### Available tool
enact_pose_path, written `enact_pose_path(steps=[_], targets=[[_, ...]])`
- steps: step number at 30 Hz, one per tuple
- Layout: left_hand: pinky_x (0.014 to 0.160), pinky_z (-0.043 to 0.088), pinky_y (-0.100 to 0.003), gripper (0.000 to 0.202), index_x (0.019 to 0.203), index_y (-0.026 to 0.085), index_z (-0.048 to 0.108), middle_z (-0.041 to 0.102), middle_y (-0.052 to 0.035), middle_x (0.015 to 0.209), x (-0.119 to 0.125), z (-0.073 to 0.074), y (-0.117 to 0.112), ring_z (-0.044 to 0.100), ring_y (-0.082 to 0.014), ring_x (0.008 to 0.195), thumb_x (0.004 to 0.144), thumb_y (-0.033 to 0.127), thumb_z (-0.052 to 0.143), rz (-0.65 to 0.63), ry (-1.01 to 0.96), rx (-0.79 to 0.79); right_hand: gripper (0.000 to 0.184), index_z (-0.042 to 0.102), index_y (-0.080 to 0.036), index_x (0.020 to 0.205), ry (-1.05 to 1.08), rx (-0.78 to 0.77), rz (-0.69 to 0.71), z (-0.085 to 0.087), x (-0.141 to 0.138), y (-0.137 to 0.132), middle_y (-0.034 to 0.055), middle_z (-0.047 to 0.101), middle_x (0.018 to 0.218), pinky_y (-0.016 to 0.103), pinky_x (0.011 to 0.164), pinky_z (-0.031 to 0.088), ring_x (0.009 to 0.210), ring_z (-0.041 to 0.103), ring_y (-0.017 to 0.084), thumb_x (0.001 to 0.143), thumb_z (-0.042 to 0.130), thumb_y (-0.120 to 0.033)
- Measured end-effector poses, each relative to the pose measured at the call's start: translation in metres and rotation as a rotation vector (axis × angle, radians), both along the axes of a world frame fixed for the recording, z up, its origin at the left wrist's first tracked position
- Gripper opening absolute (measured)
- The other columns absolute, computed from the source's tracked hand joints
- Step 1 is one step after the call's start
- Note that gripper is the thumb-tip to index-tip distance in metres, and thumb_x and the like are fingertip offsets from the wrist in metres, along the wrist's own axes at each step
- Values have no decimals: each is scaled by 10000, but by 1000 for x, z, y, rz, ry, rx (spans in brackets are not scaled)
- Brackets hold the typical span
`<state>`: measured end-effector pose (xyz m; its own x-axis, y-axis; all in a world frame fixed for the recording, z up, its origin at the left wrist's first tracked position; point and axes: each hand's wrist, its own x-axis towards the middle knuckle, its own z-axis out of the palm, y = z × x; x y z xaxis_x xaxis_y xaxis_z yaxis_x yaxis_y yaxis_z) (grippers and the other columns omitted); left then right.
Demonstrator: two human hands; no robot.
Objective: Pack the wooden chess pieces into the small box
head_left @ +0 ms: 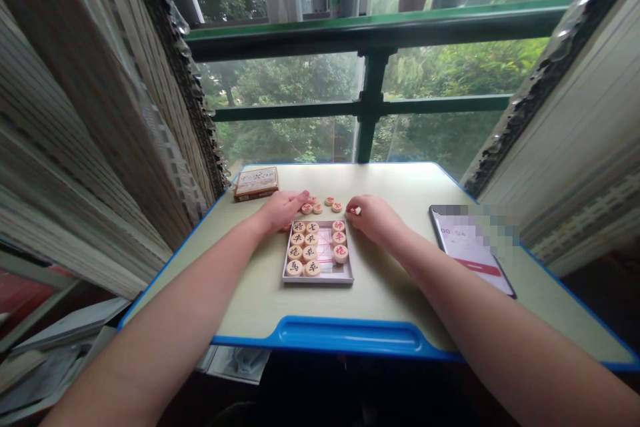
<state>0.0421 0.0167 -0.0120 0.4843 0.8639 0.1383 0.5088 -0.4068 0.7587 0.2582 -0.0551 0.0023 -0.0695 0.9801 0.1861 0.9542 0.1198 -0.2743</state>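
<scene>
Okay, the tightest spot right now is at the far edge of the shallow tray point(318, 279). The right hand point(374, 219) has a narrow grip going, thumb and fingertips pinched on a small red-marked xiangqi piece point(354, 211) just beyond the tray's far right corner. A disc that small could squirt free if the pinch loosens, and it would land on the packed rows of wooden xiangqi pieces point(313, 250) in the tray and knock them out of line.

Over on the left, the left hand point(281, 209) lies palm-down at the tray's far left corner, its fingers point(304, 197) curled toward a small cluster of loose pieces point(329, 201) on the table point(380, 300). Whether that hand is holding anything is hidden, so I can't call it. A careless sweep there could send those loose discs rolling, or catch the tray's corner and shift the whole set.

Both forearms reach forward and inward, wrists low, the hands close together above the tray. A cardboard box point(256, 183) sits by the far left corner of the table, and a tablet point(467, 257) lies well off to the right, clear of both arms for now.
</scene>
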Motion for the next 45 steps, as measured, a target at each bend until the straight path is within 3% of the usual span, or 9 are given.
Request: enact_pose_path(steps=[8, 20, 28, 32, 37, 45], targets=[[938, 424, -362, 783, 975, 121, 707, 667, -135, 1115, 3, 10, -9, 600, -256, 1039, 774, 751, 287, -19, 62, 1, 185, 702, -189, 891, 22, 18, 29, -2, -1, 1, 76, 679, 913, 247, 684, 418, 772, 603, 170, 813, 551, -260], [979, 390, -379, 749, 994, 112, 701, 656, -142, 1134, 0, 3, -2, 587, -249, 1050, 790, 724, 320, -12, 19, -58, 193, 698, -188, 897, 12, -1, 38, 2, -2, -1, 76, 683, 935, 253, 709, 422, 807, 607, 180, 820, 540, -267], [965, 414, -397, 617, 908, 133, 704, 640, -139, 1140, 4, 5, -4, 566, -252, 1078, 846, 620, 331, 43, -100, 142, 219, 696, -177, 898, -7, -26, 29, 4, -4, -2, 81, 690, 945, 250, 709, 420, 829, 610, 184, 831, 509, -269], [1018, 370, -380, 623, 906, 127, 704, 596, -144, 1227, 6, 7, -7, 542, -245, 1126, 854, 608, 312, -29, -46, 161, 222, 696, -179, 880, 1, -6, 43, 3, -3, -1, 80, 692, 937, 256, 707, 418, 821, 611, 187, 830, 495, -259], [1055, 328, -353, 686, 943, 129, 702, 577, -138, 1266, 7, 9, -11, 512, -236, 1184, 840, 659, 279, -74, -31, 131, 251, 688, -197, 936, 36, -8, -9, -1, -1, 2, 67, 689, 978, 255, 709, 413, 856, 610, 188, 790, 488, -157], [1084, 294, -403, 756, 1026, 123, 687, 589, -141, 1250, 5, 4, -7, 472, -265, 1233, 819, 705, 252, -94, 33, 113, 415, 686, -221, 962, 68, 50, -140, 6, 9, 0, 51, 648, 1080, 254, 761, 421, 947, 591, 189, 728, 411, -16]])
